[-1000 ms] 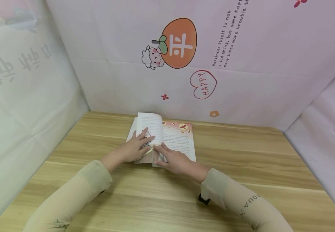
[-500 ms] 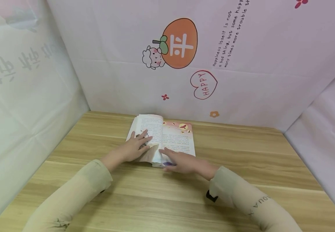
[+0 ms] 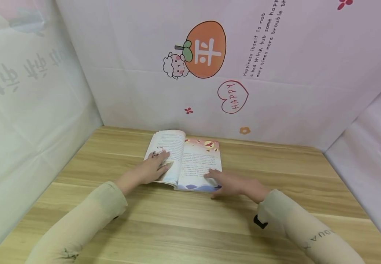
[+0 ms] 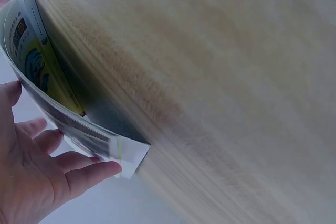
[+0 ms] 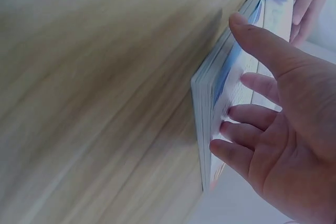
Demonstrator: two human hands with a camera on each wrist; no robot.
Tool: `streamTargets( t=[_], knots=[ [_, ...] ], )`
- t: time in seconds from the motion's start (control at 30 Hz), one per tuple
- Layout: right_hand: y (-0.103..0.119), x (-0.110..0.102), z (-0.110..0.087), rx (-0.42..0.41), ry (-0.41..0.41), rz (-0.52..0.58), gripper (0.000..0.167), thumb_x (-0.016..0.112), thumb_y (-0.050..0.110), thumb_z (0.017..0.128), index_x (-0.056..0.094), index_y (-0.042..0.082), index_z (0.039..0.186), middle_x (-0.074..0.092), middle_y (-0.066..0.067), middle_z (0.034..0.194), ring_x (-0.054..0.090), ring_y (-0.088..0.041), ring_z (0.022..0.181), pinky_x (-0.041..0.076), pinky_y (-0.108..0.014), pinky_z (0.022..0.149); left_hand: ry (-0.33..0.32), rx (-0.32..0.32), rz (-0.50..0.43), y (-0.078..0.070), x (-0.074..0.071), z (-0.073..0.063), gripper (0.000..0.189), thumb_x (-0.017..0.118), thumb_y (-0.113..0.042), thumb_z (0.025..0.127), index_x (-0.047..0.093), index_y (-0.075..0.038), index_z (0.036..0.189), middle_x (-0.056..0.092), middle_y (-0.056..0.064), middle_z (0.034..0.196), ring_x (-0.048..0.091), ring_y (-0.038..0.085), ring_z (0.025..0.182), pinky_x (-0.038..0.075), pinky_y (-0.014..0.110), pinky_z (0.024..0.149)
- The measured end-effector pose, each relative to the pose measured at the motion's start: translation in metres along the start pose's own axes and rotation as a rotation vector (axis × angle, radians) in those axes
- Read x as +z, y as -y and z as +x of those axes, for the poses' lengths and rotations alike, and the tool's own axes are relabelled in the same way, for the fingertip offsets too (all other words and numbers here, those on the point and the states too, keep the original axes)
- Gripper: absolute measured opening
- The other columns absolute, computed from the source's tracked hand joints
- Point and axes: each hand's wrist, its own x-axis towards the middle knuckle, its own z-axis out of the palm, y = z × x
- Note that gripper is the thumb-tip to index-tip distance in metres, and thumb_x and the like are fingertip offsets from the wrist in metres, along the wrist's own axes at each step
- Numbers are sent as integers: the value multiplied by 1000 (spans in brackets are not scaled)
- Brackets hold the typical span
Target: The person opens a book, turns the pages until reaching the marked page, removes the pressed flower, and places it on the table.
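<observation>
An open book (image 3: 193, 161) lies near the table's back edge, with printed text on both pages and a blue wave picture along the bottom of the right one. My left hand (image 3: 150, 170) rests on the left page with its fingers spread, covering part of a drawing. In the left wrist view those pages (image 4: 68, 119) arch up off the table beneath the fingers. My right hand (image 3: 228, 182) is over the lower right corner of the right page. Seen from the right wrist, its fingertips touch the page or hover just above it, the fingers slightly bent and the thumb apart.
The wood-grain table (image 3: 177, 227) spreads in front of the book and to both sides. A white printed cloth (image 3: 144, 99) stands upright right behind the book, and similar white sheets (image 3: 35, 110) close off the left and right sides.
My right hand has slid from the book's middle rightward to the right page's outer corner, uncovering that page and its wave picture. The left-hand pages lie lower; my left hand stays there.
</observation>
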Motion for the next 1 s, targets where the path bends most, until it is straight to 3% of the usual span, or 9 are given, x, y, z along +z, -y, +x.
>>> streamTargets(
  t=[0.27,0.37,0.43,0.5,0.63,0.8,0.87,1.0],
  knots=[
    [-9,-7,-7,1,-36,-35,66,86,31,86,61,5,142,46,-27,152,48,-40,137,44,-50,108,84,-27,20,2,0,1,63,37,-45,111,20,-17,166,13,27,166,13,63,145,21,73,112],
    [-9,-8,-6,-6,-35,-49,65,87,30,85,63,5,140,48,-26,150,61,-30,118,49,-42,96,105,-43,29,2,0,1,64,36,-48,111,19,-19,166,12,26,166,12,62,145,21,75,112],
    [-9,-9,-6,2,-33,-47,64,87,27,85,63,5,140,47,-25,151,61,-21,99,48,-36,89,109,-49,29,2,0,1,65,36,-48,111,19,-19,166,11,25,166,12,61,146,20,74,112],
    [-8,-10,-6,8,-32,-32,62,87,23,85,63,5,139,48,-24,151,52,-14,77,45,-32,76,116,-52,33,3,1,1,66,37,-49,110,18,-19,166,10,25,166,12,60,146,20,74,112],
    [-6,-12,-7,28,-27,8,60,86,17,85,64,5,139,47,-24,152,39,-9,59,38,-25,60,127,-55,37,2,0,1,67,38,-48,110,17,-18,166,9,25,167,11,59,147,22,74,111],
    [-7,-14,-7,35,-6,19,55,84,16,87,65,5,137,45,-24,153,32,-8,55,35,-25,57,128,-53,35,2,1,1,67,39,-47,110,18,-17,166,10,26,166,11,61,146,22,75,110],
    [-8,-16,-7,18,4,2,53,83,16,88,65,4,137,46,-24,153,32,-10,57,38,-26,61,128,-51,37,2,1,1,67,38,-47,110,18,-17,166,10,26,166,11,61,146,23,76,110],
    [-9,-18,-7,-14,25,-47,48,79,14,91,66,2,135,48,-23,151,47,-13,74,43,-31,76,131,-54,36,3,2,1,67,39,-48,110,17,-17,166,10,26,166,11,61,146,23,75,110]
  ],
)
